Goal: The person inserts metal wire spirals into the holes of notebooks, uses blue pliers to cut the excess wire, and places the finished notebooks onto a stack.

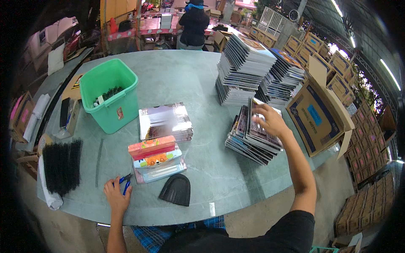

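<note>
My left hand (115, 196) rests near the table's front edge, its fingers on a pair of blue-handled pliers (127, 187) whose handles are spread. Over a leaning pile of spiral notebooks (249, 143) on the right, my right hand (270, 120) has its fingers apart. Whether its fingertips touch the top notebook is hard to make out. A shorter stack of notebooks (166, 120) lies mid-table, its top cover blurred by glare. In front of it stands a small box or holder (156, 158) with colourful printed sides. Beside that lies a black, round-ended pad (176, 190).
A green bin (112, 107) with dark scraps stands at the left. Black spiral coils (63, 166) lie bundled near the left edge, with one loose coil (99, 162). Tall notebook stacks (244, 67) and an opened carton (316, 114) stand right. Another person (194, 25) is beyond the table.
</note>
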Demonstrator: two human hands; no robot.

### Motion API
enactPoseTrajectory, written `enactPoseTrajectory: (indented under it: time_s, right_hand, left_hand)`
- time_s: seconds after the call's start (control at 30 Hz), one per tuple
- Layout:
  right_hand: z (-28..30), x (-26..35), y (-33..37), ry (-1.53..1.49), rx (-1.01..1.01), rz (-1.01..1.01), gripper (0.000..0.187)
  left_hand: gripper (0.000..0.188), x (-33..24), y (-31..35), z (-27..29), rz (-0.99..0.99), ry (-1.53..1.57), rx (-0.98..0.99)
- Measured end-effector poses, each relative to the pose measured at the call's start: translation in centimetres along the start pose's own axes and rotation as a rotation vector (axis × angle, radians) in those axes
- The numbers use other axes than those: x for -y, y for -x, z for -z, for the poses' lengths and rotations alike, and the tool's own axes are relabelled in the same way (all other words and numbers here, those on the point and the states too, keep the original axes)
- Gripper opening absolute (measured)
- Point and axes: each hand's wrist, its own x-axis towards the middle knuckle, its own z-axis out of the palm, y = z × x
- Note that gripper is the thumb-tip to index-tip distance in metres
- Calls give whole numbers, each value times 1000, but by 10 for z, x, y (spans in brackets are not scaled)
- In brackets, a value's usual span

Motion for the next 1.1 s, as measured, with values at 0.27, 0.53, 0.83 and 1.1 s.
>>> enactPoseTrajectory:
  time_s: [0.27,0.53,0.83,1.1]
  right_hand:
    - [19,26,16,-120,222,-74,40]
    - [34,-18,10,-533,258,-229,30]
    - [0,40,23,138,153,-126,59]
    - [114,41,15,-622,-660,-80,12]
  left_hand:
    - [54,-6,-1,3,-22,11,-21]
    - [55,-4,0,1,-20,15,-25]
    - [54,-5,0,5,-2,26,1]
    - [52,-52,-36,58,-97,52,-213]
